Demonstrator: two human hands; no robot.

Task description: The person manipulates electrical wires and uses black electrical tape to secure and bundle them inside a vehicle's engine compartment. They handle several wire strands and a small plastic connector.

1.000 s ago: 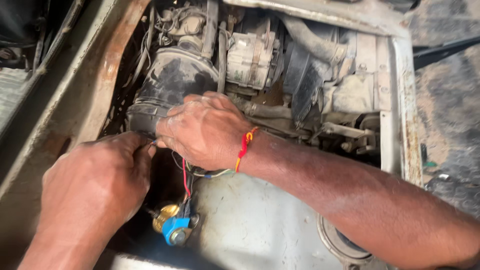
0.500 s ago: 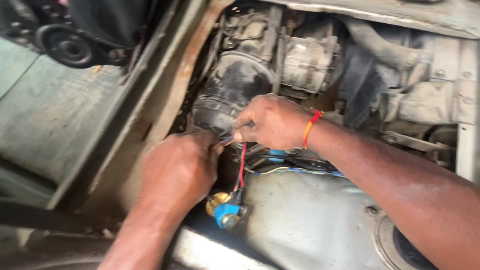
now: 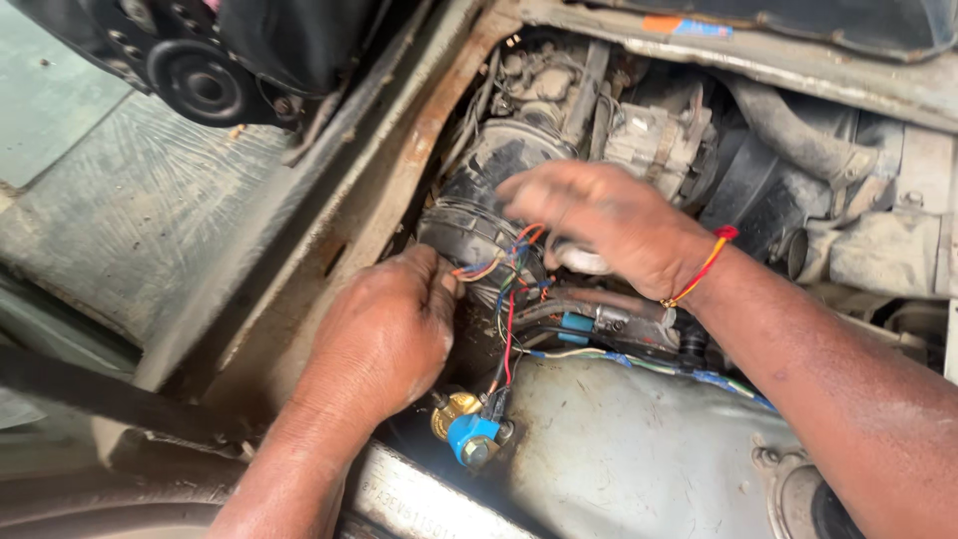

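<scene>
Since half a second ago the right hand (image 3: 609, 225) has lifted off the bundle of coloured wires (image 3: 509, 265) and shifted up and to the right, so the red, orange, blue and green strands that it covered now show. Its fingers (image 3: 534, 195) are spread and loosely curved over the ribbed black hose (image 3: 479, 215), grasping nothing that I can make out. The left hand (image 3: 384, 334) has stayed low beside the bundle, its fingers bent with the tips pinched at the wire ends where they meet the hose; whether it truly grips a strand is hard to tell. With the bundle uncovered, the work looks to have passed to the left hand alone.

One red wire runs down from the bundle to a blue and brass fitting (image 3: 469, 431) just below the left hand. A grey metal tank (image 3: 639, 459) lies under the right forearm, and a red thread band (image 3: 704, 265) circles that wrist. Along the left runs the rusty frame rail (image 3: 399, 150) of the engine bay.
</scene>
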